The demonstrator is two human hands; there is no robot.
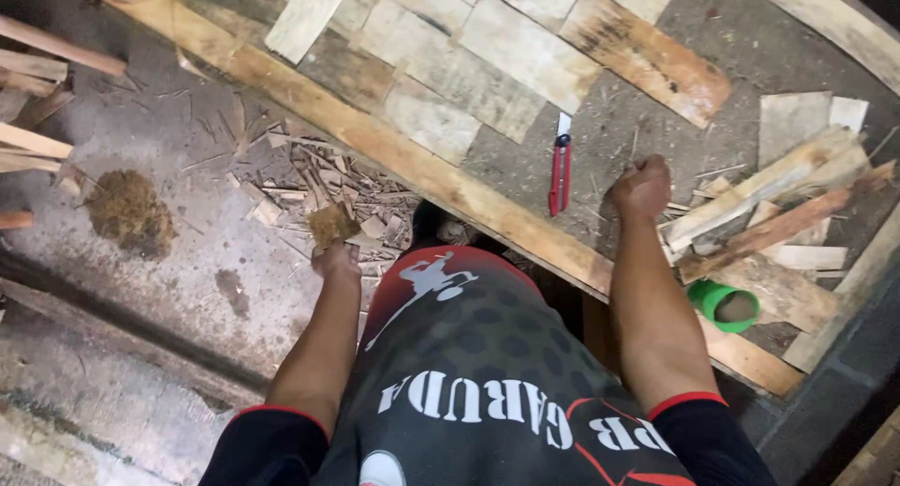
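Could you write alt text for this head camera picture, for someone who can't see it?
Seen from above, a person bends over a workshop floor, the left hand gripping a small flat piece of wood over a pile of wood scraps. The right hand is closed in a fist beside a red utility knife; a long plank crosses between them.

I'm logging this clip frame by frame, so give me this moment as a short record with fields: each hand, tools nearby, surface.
left hand: holds a small wood piece over a scrap pile
right hand: closed fist pressed on the floor; grip contents hidden
tools: red utility knife between long plank and right hand
other: green cup beside wood offcuts
surface: dusty concrete floor
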